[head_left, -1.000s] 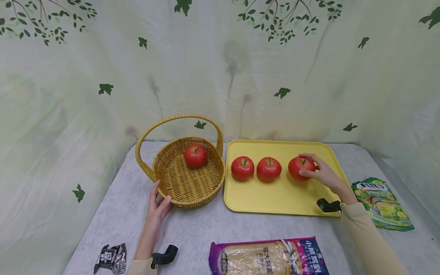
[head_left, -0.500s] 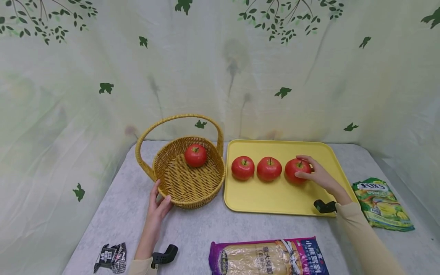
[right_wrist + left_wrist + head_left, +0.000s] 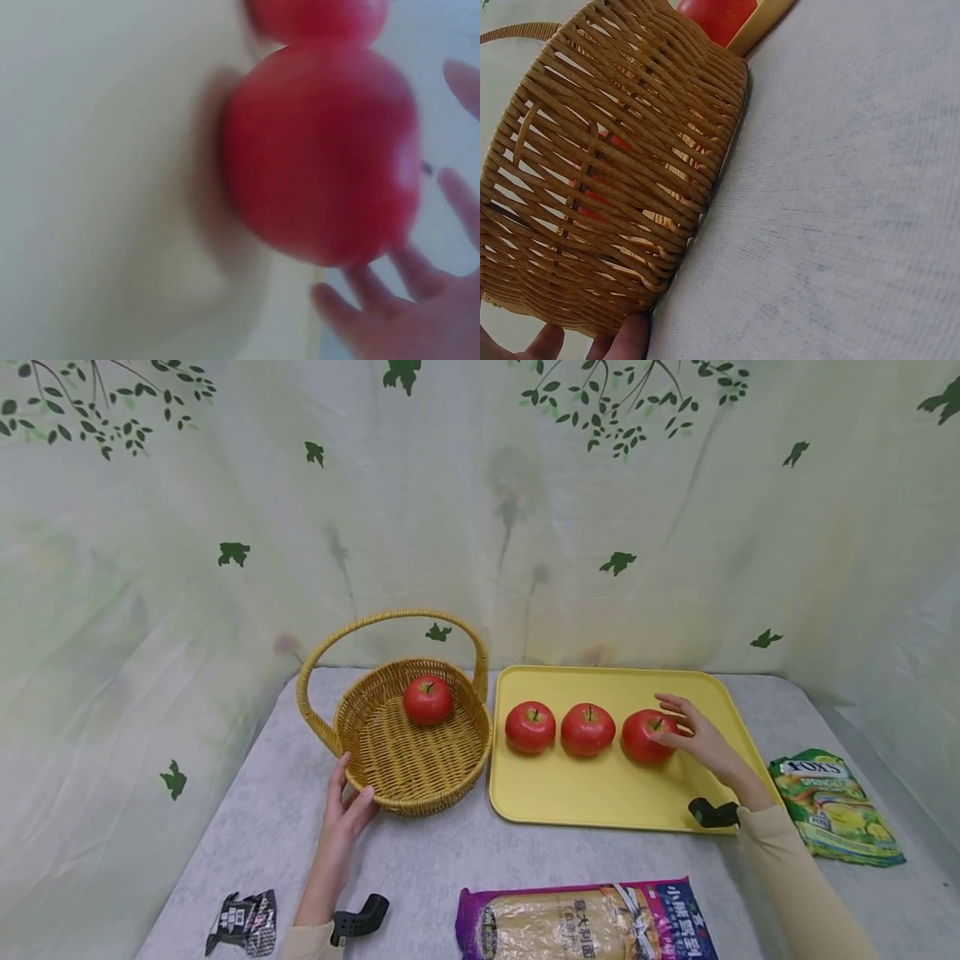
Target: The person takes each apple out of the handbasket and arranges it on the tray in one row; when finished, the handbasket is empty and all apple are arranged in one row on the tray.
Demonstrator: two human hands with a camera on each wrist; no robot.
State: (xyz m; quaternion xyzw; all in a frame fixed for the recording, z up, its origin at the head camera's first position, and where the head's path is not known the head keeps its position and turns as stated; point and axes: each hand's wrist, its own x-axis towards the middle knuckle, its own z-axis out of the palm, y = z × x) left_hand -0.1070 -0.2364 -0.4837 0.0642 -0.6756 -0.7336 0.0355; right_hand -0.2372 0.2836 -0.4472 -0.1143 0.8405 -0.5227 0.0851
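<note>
My left hand [image 3: 345, 810] rests against the near-left outside of a woven basket [image 3: 420, 789] with a tall arched handle; its fingertips [image 3: 634, 334] touch the weave low down in the left wrist view. One red apple [image 3: 428, 700] sits inside the basket. On the yellow tray [image 3: 570, 793] three more apples stand in a row: the left one [image 3: 530, 727], the middle one [image 3: 588, 730] and the right one [image 3: 645, 737]. My right hand [image 3: 705, 743] is at the right apple, its fingers spread apart and loosely around its side, not closed on it.
A green snack pouch [image 3: 836, 810] lies right of the tray. Along the front edge is a purple pack of noodles [image 3: 577, 922], and at front left a small black wrapper [image 3: 243, 924]. A printed curtain [image 3: 450, 510] hangs behind the table.
The right apple has moved slightly left, close to the middle one. My right hand went with it, then its fingers spread off the apple. My left hand and the basket stay still.
</note>
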